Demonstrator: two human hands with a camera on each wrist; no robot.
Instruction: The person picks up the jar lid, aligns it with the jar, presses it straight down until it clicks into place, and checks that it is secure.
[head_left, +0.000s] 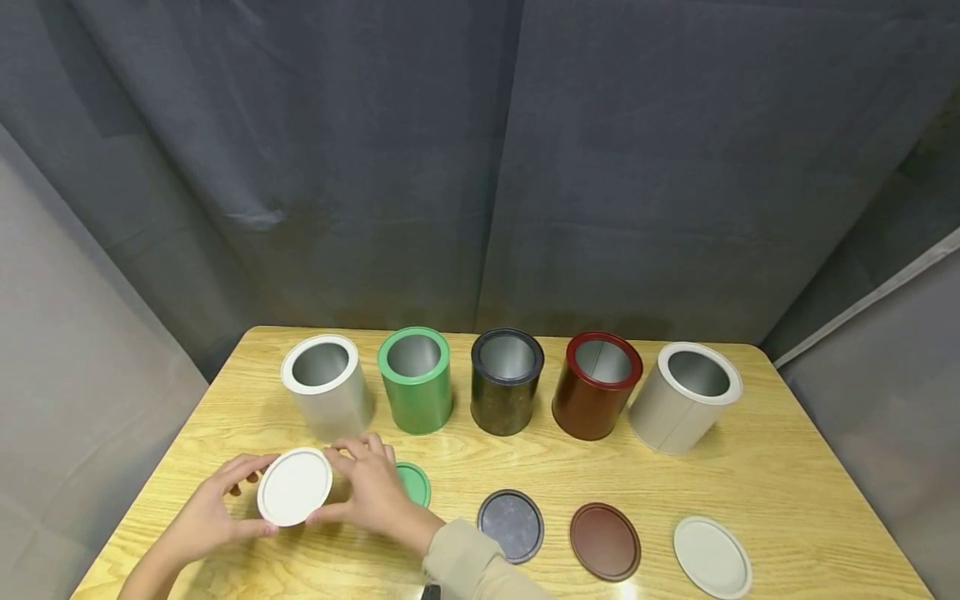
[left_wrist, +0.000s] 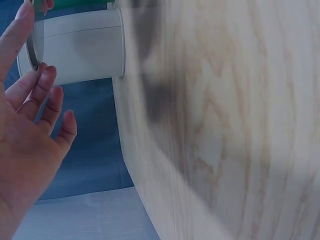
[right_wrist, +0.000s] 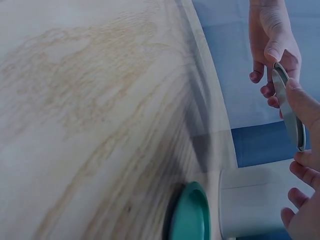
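Note:
Between my two hands a round white lid [head_left: 296,487] is held above the table, tilted toward the head camera. My left hand [head_left: 206,512] pinches its left edge between thumb and fingers. On the opposite edge, my right hand [head_left: 371,487] grips it the same way. In the right wrist view the lid [right_wrist: 288,106] appears edge-on, raised off the wood. Behind it stands an open white can [head_left: 330,400], nearest to both hands. A green lid [head_left: 415,483] lies flat on the table, partly hidden by my right hand.
Along the back stand open cans: green [head_left: 420,404], black [head_left: 502,404], dark red [head_left: 592,404] and off-white [head_left: 671,417]. In front lie a black lid [head_left: 512,525], a dark red lid [head_left: 605,542] and an off-white lid [head_left: 712,557]. Grey curtains [head_left: 480,167] surround the wooden table [head_left: 810,500].

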